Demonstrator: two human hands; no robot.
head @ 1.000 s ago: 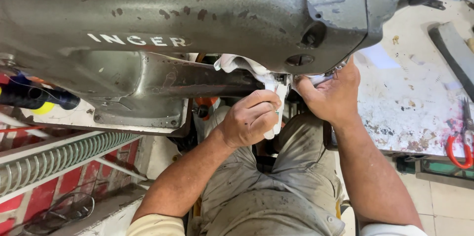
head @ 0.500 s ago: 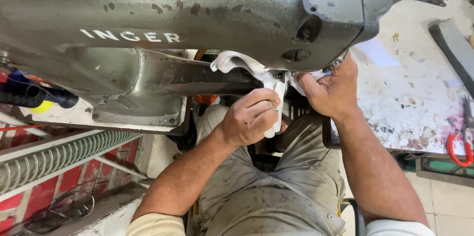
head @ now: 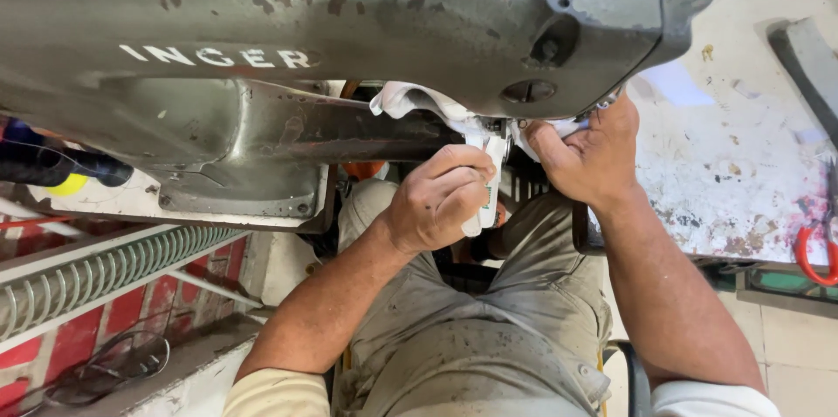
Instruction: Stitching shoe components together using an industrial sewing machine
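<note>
Your lap: grey-olive work trousers [head: 489, 338], stained and creased, fill the bottom middle of the view, nearest to you.
Your left hand: the left hand [head: 436, 199] is clenched around a small white tube [head: 485, 194], which stands nearly upright, its upper end touching the underside of the machine head.
Your right hand: the right hand [head: 589, 155] pinches the edge of a white cloth [head: 419, 101] up against the machine; the fingertips are partly tucked under the casting, so you cannot see all of the grasp.
White cloth: it lies bunched beneath the arm of the machine, running from your right fingers leftward over the dark bed plate [head: 349, 133].
Machine: a grey-green sewing machine [head: 349, 15], paint chipped and spotted, spans the whole upper view just beyond both hands.
Work surface: a white tabletop [head: 742, 164] to your right, heavily scuffed, flecked with dark paint and grime.
On the surface: red-handled scissors [head: 816, 242] near the right edge, well apart from your hands.
Left side: a ribbed grey hose [head: 105, 268] lies across a pale rail, with red brick [head: 131, 308] behind it.
Far left: a dark handle with a yellow tip [head: 65, 174] sits just under the machine base.
Floor: pale tiles [head: 794, 347] show at lower right.
</note>
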